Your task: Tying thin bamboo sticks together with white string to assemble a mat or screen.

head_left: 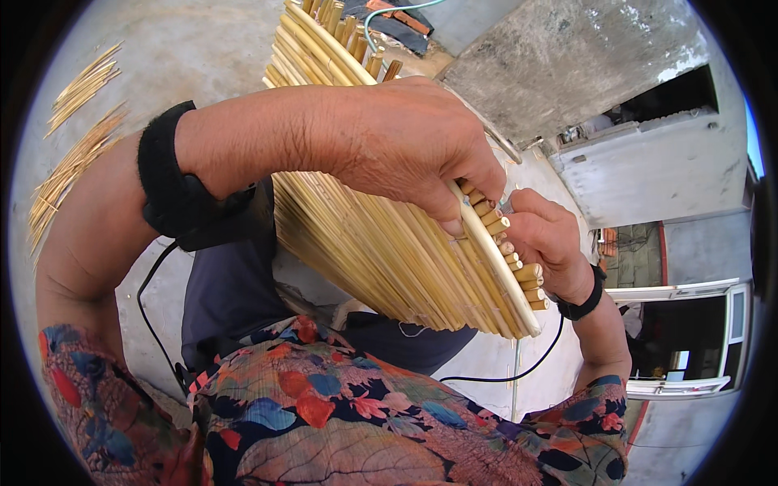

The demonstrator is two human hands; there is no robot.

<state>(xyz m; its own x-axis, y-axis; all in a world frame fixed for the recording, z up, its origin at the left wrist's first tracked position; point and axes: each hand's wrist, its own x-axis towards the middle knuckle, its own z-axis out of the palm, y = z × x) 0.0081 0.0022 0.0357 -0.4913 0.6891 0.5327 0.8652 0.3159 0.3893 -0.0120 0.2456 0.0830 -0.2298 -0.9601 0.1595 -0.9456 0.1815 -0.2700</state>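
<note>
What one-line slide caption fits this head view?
Left hand and right hand grip the rim strip of a woven reed panel; loose reed bundles lie on concrete.

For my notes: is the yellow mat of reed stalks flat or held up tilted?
Tilted: the yellow mat of reed stalks slants between left hand and right hand.

Bright, even daylight fills the frame, with soft shadows only. Fisheye distortion bends straight edges near the black rim; the middle stays sharp.
</note>
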